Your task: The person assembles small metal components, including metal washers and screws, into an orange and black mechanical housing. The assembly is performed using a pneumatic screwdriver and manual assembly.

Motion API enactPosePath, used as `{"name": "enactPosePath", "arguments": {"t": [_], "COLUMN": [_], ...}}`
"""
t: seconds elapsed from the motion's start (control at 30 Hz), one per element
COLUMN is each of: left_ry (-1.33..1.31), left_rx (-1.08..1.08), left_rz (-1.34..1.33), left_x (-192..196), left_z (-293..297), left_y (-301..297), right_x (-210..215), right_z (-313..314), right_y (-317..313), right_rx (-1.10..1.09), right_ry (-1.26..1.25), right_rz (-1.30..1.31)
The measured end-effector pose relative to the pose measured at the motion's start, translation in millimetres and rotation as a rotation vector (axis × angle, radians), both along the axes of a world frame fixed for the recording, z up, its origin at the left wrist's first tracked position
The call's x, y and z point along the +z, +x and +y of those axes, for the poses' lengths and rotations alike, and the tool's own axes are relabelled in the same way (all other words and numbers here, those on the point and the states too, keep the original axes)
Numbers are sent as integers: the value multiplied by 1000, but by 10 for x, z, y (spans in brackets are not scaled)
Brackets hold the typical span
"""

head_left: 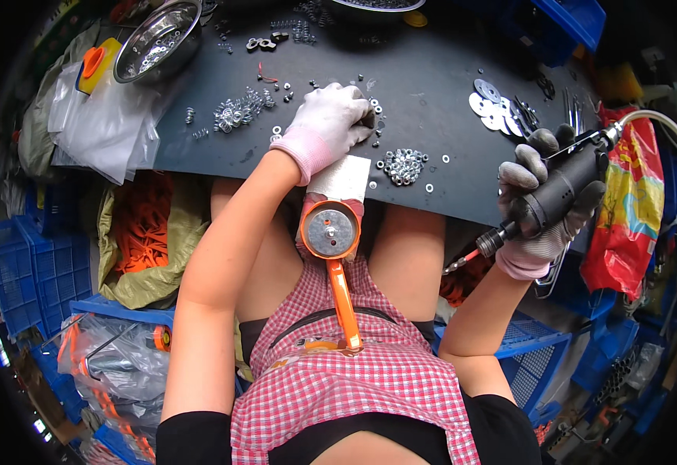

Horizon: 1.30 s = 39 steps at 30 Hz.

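Springs [239,113] lie piled left on the worktop [447,101]; the gloved left hand [329,118] is at small hardware [375,108], fingers curled, any pinch not tellable; the round orange-handled part [330,230] sits over the lap, best steadied before driving; nuts [403,167] lie heaped farther right; the right hand [538,249] has its fingers wrapped round the power driver [559,200]; its bit [462,262] should enter squarely.

On worktop [447,93]: coil springs [237,113] left of left hand [328,120]; nut pile [404,167] right, near front edge; metal discs [492,105] farther right, behind. Metal bowl [131,56] far left, plastic bags [117,124] before it.
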<state>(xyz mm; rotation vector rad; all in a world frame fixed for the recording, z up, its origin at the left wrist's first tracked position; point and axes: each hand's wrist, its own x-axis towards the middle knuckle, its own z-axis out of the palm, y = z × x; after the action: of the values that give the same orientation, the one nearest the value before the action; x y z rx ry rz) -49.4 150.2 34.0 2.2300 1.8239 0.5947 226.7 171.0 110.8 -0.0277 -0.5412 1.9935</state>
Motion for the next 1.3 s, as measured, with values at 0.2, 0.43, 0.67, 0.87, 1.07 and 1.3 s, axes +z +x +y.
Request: {"name": "enactPosePath", "arguments": {"t": [0.2, 0.43, 0.67, 0.87, 1.07, 1.3], "left_ry": [-235, 231, 393, 369, 428, 388], "left_rx": [134, 165, 164, 105, 83, 141], "left_rz": [-1481, -1368, -1346, -1322, -1292, -1131], "left_x": [578, 558, 485, 428, 435, 476], "left_z": [-726, -1324, -1452, -1475, -1470, -1480], "left_y": [133, 545, 621, 610, 609, 591], "right_x": [133, 488, 409, 354, 366, 365], "right_z": [-255, -459, -717, -777, -839, -820], "right_y": [-373, -546, -605, -510, -470, -476], "right_rx": [-301, -17, -140, -221, -237, -201], "right_ry": [211, 427, 399, 389, 475, 571], "right_rz": [98, 52, -152, -101, -200, -249]}}
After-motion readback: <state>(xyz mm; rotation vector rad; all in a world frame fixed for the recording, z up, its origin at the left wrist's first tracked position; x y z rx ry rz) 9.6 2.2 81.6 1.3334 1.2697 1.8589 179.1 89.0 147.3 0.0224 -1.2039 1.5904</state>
